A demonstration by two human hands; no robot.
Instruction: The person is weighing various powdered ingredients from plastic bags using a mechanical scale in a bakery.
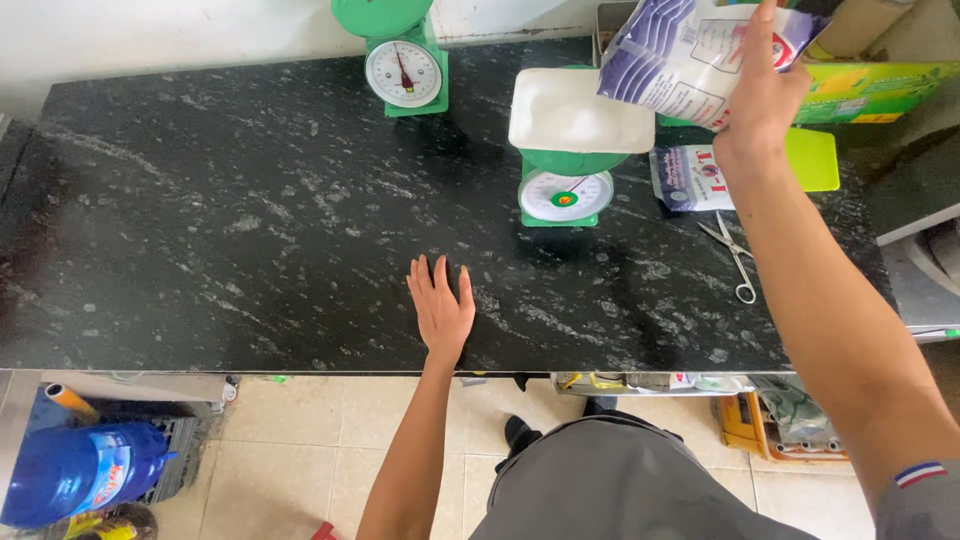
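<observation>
Black stone counter (250, 220), flecked and veined with white, filling most of the view; pale wall (150, 30) behind it, cream floor tiles (300, 440) below its front edge.

Left hand (440, 305) flat on the counter near the front edge, palm down, fingers spread a little, holding nothing.

Right hand (762, 95) raised over the far right of the counter, closed around a white and purple bag (680, 55), tilted with its lower end towards a white tub (578, 112). Tub heaped with white powder, seated on a green kitchen scale (565, 190), dial facing the front. Bag above and just right of the tub, not touching it as far as can be told.

Second green scale (403, 65) at the back of the counter, well left of the first, with a round green pan on top.

Right of the first scale: a smaller printed packet (690, 178) lying flat, a lime-green board (812, 158) beside it, scissors (733, 255) nearer the front, blades pointing back. Green and yellow box (875, 90) at the back right corner.

Under the counter: a blue plastic bottle (75, 470) on its side at the left, a low shelf with clutter (650, 382) and an orange crate (745, 425) at the right. Grey trousers (620, 485) and a dark shoe (520, 435) at the bottom of the view.
</observation>
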